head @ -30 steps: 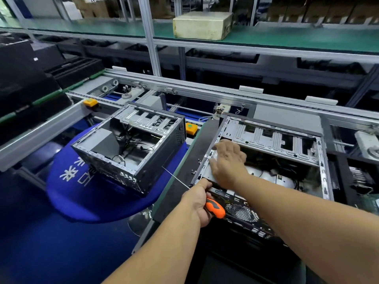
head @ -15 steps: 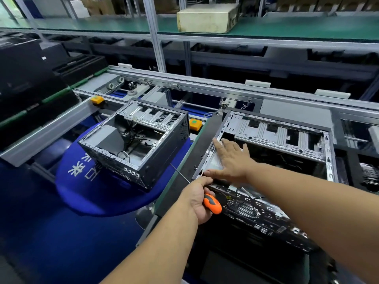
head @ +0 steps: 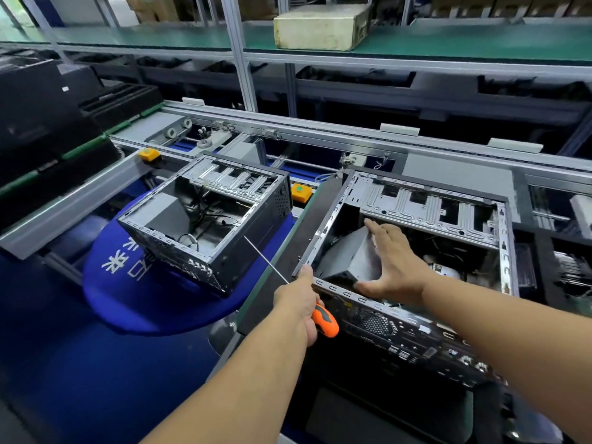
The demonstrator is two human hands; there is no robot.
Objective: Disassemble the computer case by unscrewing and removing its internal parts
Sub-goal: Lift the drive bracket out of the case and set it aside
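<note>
Tilting a grey metal box up out of the open computer case (head: 413,238) at centre right.

Lifting free: the power supply box (head: 349,257), lying flat under the palm half a second ago, now rising on edge at the case's near left corner, likely unscrewed and ready to come out. Spreading wide around that box, the right hand (head: 392,262), thumb under its near edge. Gripping the orange screwdriver (head: 325,320) at lower centre, the left hand (head: 299,301), forefinger touching the case rim.
</note>
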